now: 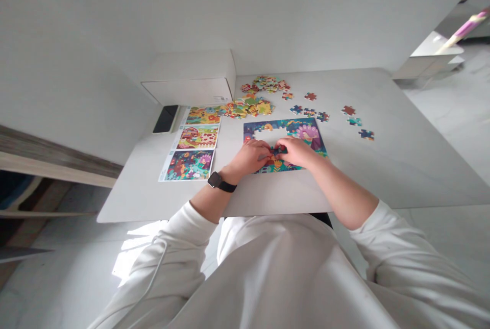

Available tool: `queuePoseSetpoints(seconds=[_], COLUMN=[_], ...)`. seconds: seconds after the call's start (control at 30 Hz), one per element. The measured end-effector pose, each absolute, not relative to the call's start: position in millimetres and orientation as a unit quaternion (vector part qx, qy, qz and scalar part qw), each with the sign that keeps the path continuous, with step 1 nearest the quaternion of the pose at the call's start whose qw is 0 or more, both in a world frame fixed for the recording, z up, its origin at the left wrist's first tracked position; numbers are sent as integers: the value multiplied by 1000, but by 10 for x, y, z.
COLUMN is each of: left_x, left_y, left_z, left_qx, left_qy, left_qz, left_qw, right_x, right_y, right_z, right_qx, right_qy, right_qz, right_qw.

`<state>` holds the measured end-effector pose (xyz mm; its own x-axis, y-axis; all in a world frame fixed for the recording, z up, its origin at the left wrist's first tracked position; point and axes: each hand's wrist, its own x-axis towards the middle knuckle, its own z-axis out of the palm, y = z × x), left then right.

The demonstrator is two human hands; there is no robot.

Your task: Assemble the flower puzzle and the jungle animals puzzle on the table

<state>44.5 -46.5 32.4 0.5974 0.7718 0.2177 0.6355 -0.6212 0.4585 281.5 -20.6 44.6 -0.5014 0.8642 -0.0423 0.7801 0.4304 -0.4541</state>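
Observation:
A partly assembled jigsaw puzzle (312, 137) with a purple peacock lies in front of me, with a white gap in its upper left part. Both of my hands meet over its middle. A dark blue puzzle piece (278, 150) shows between my fingertips. My left hand (252, 156), with a black watch at the wrist, is closed on the piece's left side. From the other side, my right hand (296, 151) pinches the same piece. My fingers partly hide it, so I cannot tell how it sits against the pieces around it.
Loose pieces (248, 107) are heaped behind the puzzle, and several single pieces (354, 121) lie to the right. A picture sheet (190, 165) is at the left, beside a phone (166, 119). Behind them stands a white box (187, 89) against the wall.

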Motion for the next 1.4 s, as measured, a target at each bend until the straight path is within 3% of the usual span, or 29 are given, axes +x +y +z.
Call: queuePoseSetpoints(seconds=[0.37,0.9,1.4], left_x=[425,435,372], left_y=[-461,-467,-403], left_z=[317,306,216], left_qx=[878,849,843], left_qy=[379,411,434], left_qz=[229,283,280], left_qw=[180,176,149], right_x=[2814,2779,2797], right_y=[-235,-212,-156], right_z=[439,438,357], right_qx=[-487,-479,-484], right_qy=[-843,-801,-803], right_qz=[206,288,246], right_qw=[98,215,247])
